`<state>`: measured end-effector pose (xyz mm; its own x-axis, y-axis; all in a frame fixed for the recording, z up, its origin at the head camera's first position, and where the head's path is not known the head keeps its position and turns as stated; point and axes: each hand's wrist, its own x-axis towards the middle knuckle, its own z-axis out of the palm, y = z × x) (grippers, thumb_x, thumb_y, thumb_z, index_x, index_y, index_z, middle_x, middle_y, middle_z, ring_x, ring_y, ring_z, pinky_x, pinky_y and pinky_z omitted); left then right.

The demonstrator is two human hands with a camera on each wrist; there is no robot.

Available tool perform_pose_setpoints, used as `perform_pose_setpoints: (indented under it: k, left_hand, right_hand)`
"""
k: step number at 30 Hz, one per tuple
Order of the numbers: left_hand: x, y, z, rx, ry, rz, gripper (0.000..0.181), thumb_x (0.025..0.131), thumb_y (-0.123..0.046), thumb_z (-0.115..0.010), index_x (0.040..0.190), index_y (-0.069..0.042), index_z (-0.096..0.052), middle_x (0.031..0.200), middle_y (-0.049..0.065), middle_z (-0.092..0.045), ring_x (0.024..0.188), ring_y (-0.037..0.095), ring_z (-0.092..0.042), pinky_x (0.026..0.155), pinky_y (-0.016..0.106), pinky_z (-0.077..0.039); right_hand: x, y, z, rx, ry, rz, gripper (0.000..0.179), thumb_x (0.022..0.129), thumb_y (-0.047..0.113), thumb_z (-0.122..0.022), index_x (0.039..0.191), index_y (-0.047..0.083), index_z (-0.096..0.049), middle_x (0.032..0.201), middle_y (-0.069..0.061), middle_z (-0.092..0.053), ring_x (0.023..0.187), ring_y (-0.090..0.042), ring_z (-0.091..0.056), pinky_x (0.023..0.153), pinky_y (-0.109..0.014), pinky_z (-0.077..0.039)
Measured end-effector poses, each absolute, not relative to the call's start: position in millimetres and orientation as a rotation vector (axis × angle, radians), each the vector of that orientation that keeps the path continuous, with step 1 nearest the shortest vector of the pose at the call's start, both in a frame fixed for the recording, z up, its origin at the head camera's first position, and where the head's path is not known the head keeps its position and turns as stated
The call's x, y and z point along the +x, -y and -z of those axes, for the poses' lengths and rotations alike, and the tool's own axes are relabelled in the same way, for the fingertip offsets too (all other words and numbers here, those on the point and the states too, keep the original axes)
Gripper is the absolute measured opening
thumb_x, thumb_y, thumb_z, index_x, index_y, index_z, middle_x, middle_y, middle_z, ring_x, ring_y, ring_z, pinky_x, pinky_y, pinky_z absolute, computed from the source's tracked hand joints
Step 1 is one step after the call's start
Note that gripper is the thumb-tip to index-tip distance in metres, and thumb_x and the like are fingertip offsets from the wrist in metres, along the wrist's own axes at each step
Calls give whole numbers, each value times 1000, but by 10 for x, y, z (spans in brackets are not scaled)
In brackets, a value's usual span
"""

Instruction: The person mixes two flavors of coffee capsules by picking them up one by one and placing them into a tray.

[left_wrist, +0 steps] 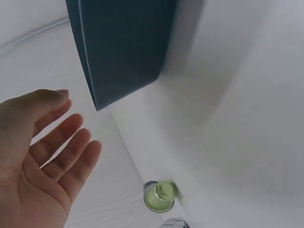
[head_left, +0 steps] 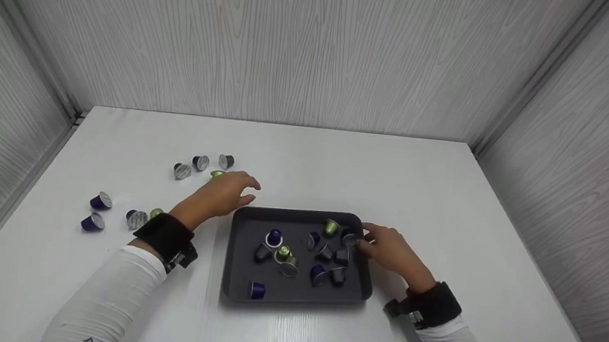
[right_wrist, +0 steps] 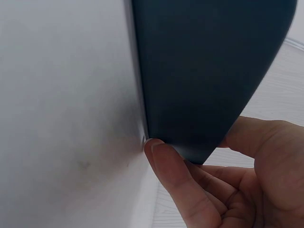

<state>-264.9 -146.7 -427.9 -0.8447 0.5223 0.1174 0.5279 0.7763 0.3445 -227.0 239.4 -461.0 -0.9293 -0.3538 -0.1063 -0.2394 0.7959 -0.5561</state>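
A dark grey rectangular tray [head_left: 300,224] lies on the white table with several coffee capsules in it: purple, green and black ones, such as a purple capsule [head_left: 257,291] near its front left corner. At its right side, my right hand [head_left: 390,249] grips the rim; in the right wrist view, fingertips [right_wrist: 173,164] sit against the tray's lower edge. My left hand [head_left: 225,193] hovers by the back left corner, fingers loosely spread and holding nothing. The left wrist view shows a gap between that hand [left_wrist: 47,152] and the tray wall [left_wrist: 123,52]. A green capsule [head_left: 217,174] is partly hidden behind the left hand.
More capsules lie loose on the table's left: a back group with a silver-lidded capsule [head_left: 182,171], two purple capsules [head_left: 101,201] further left, and a green capsule [head_left: 156,212] by the left wrist. Wood-grain panels [head_left: 315,50] enclose the table's back and sides.
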Motion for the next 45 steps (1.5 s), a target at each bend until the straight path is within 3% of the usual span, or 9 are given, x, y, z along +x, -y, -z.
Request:
perform_pose_setpoints:
  k: [8,20,30,38,45]
  left_hand:
    - [-2766,1666,4340,-678,3033,543,41,96,-15,-63,133,1,-56,135,23,-53,129,39,-46,109,49,-36]
    - [-2910,1904,4515,-538,3070,577,64,96,-18,-62,148,6,-33,148,28,-36,137,44,-32,114,52,-26]
    - [-2990,1974,4584,-447,3124,620,64,95,-15,-63,147,7,-33,151,28,-32,138,44,-31,115,51,-24]
    - [-2996,2000,4649,-475,3150,558,54,96,-11,-59,145,3,-42,148,27,-38,135,44,-35,112,53,-28]
    - [-2958,2010,4667,-530,3064,449,36,97,-5,-56,130,9,-55,126,29,-57,120,43,-52,104,51,-39]
  right_hand:
    - [-2268,-2389,4613,-463,-2780,832,49,93,20,-61,136,0,-55,98,-12,-72,77,-16,-68,67,-33,-55]
    - [-2263,-2398,4625,-451,-2764,851,47,94,19,-60,137,1,-54,101,-13,-71,78,-15,-68,64,-31,-54]
    - [-2259,-2398,4622,-487,-2783,855,46,93,18,-61,135,0,-56,99,-14,-71,77,-16,-68,65,-32,-55]
    - [-2258,-2393,4622,-486,-2786,826,46,93,18,-60,135,0,-56,99,-13,-72,77,-16,-68,65,-32,-55]
    - [-2257,-2396,4618,-496,-2791,830,46,93,18,-60,135,0,-56,98,-13,-71,77,-16,-68,64,-32,-54]
